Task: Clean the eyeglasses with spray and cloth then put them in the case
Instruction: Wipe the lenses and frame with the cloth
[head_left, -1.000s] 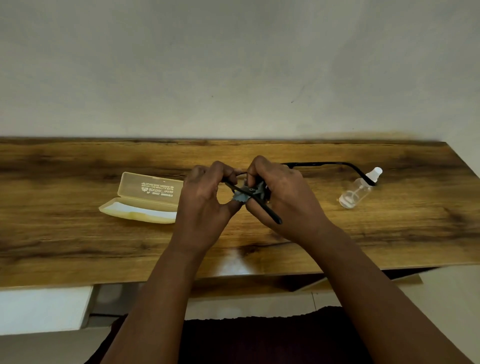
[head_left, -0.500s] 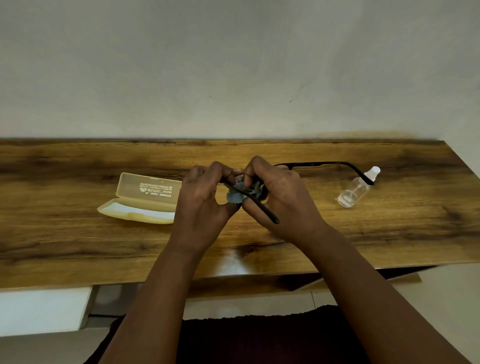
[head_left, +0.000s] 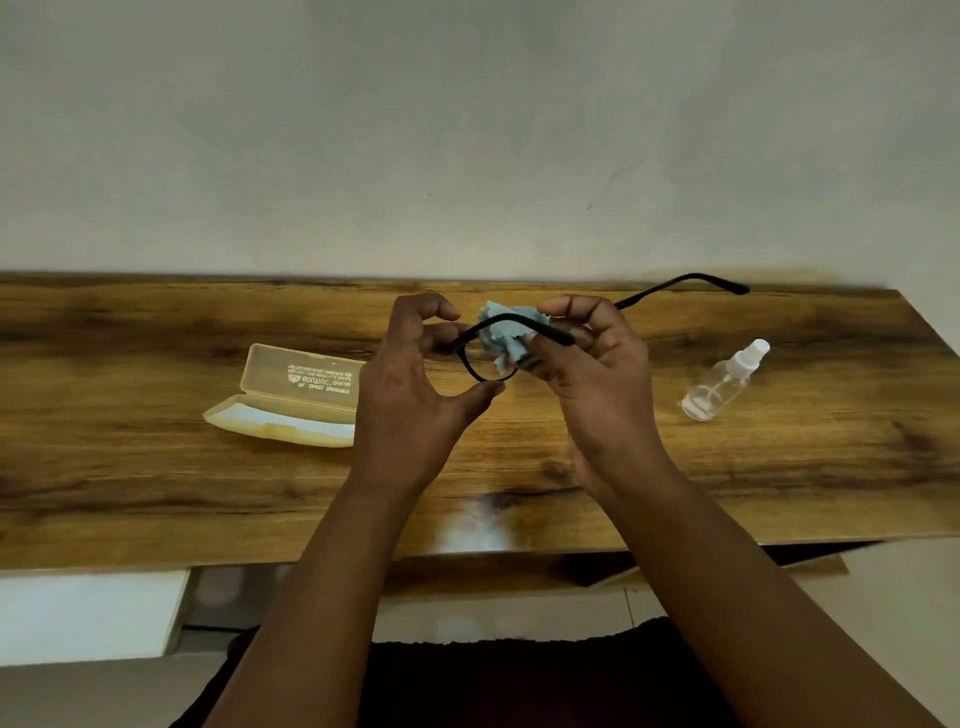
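Observation:
Black-framed eyeglasses (head_left: 475, 366) are held above the wooden table (head_left: 156, 467), between both hands. My left hand (head_left: 410, 384) pinches the rim of one lens between thumb and fingers. My right hand (head_left: 597, 364) holds a crumpled light-blue cloth (head_left: 506, 332) against the other lens and grips the frame there. One temple arm (head_left: 680, 286) sticks out to the upper right. The beige eyeglass case (head_left: 291, 395) lies open on the table, left of my hands. A small clear spray bottle (head_left: 724, 382) lies on its side to the right.
The table runs along a plain pale wall (head_left: 467, 130). Its front edge is near my body, and its right end is just past the bottle. A white surface (head_left: 88, 613) sits below the table at the left.
My hands have risen and spread slightly apart. The glasses have turned so one lens rim now faces me, and the cloth is more exposed above the frame.

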